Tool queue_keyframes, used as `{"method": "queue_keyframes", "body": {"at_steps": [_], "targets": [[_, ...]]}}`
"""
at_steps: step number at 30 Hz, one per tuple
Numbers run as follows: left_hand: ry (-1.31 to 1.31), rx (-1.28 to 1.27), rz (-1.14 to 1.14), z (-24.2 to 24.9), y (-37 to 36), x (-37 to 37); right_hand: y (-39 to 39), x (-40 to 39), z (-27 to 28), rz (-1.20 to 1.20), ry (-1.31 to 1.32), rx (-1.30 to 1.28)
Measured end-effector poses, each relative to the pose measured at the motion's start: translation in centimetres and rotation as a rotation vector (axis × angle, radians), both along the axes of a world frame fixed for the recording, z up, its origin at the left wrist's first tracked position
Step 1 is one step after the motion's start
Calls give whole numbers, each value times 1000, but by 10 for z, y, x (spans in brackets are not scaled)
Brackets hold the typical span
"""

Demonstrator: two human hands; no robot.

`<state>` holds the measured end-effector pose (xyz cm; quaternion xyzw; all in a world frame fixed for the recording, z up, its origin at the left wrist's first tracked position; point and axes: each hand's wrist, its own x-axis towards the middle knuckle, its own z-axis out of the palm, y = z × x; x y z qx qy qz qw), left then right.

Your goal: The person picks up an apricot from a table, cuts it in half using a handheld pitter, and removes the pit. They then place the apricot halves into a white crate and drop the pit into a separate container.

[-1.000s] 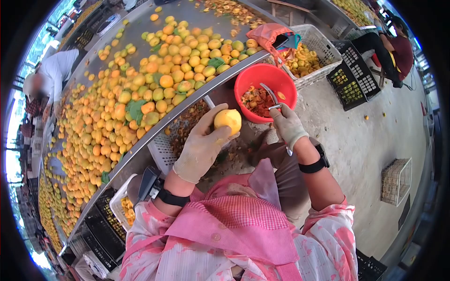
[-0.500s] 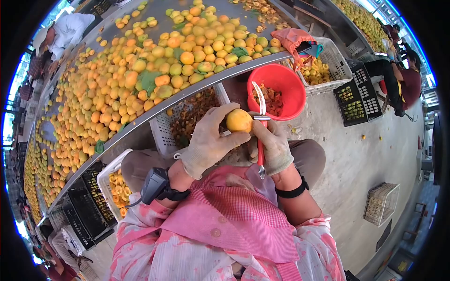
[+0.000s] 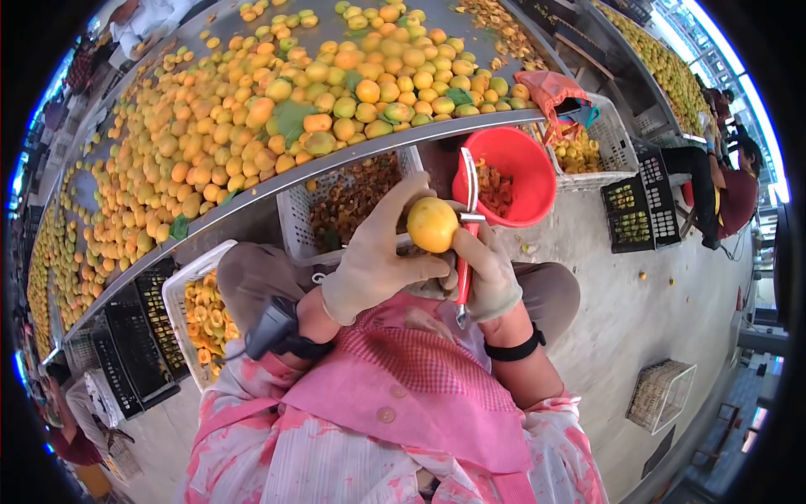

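A round yellow apricot (image 3: 432, 224) is held up in front of my chest. My left hand (image 3: 375, 259), in a pale work glove, has it between the thumb and fingers, with the index finger reaching over its upper left side. In my gloved right hand (image 3: 487, 273) is a red-handled peeler (image 3: 464, 286), its long metal blade pointing up and away from me. The right thumb lies close against the apricot's right side, and the blade stands just beyond the fruit. Part of the left fingers is hidden behind the apricot.
A metal sorting table (image 3: 353, 153) carries heaped apricots and some leaves. Below it stand a white crate (image 3: 294, 227) of peelings and a red bucket (image 3: 537, 197) with scraps. Another white crate (image 3: 174, 294) of cut fruit is at my left. Black crates (image 3: 659, 197) and a seated person are at right.
The whole view has shifted a little, with the table and bucket sliding right. The left fingers have loosened and straightened around the apricot, which appears slightly turned. The peeler stays in the right hand.
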<state>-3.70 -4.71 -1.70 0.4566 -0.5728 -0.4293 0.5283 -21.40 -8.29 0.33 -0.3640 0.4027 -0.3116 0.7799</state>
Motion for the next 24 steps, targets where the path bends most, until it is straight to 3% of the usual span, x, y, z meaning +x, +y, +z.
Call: {"method": "queue_keyframes", "body": {"at_steps": [1, 3, 4, 7, 9, 10, 12, 15, 19, 22, 24], "targets": [[5, -6, 9, 3, 2, 0, 1, 0, -6, 21, -129, -58], [788, 250, -207, 15, 5, 2, 1, -1, -9, 54, -252, -116], [801, 240, -192, 18, 7, 4, 1, 1, -9, 48, -262, -129], [736, 396, -214, 23, 11, 10, 3, 5, -13, 0, -276, -148], [502, 290, -147, 21, 10, 13, 1, 4, -15, 37, -208, -180], [505, 288, -145, 19, 11, 15, 0, 5, -15, 40, -205, -181], [161, 71, -37, 15, 13, 19, 1, 7, -17, 88, -164, -213], [18, 79, 88, 11, 12, 25, 4, 13, -23, 97, -144, -310], [4, 106, 58, 7, 16, 37, 13, 20, -16, 38, -129, -299], [169, 165, 22, 12, 20, 39, 16, 17, -10, 119, -40, -389], [205, 239, 9, 8, 21, 43, 20, 17, -3, 139, 126, -439]]}}
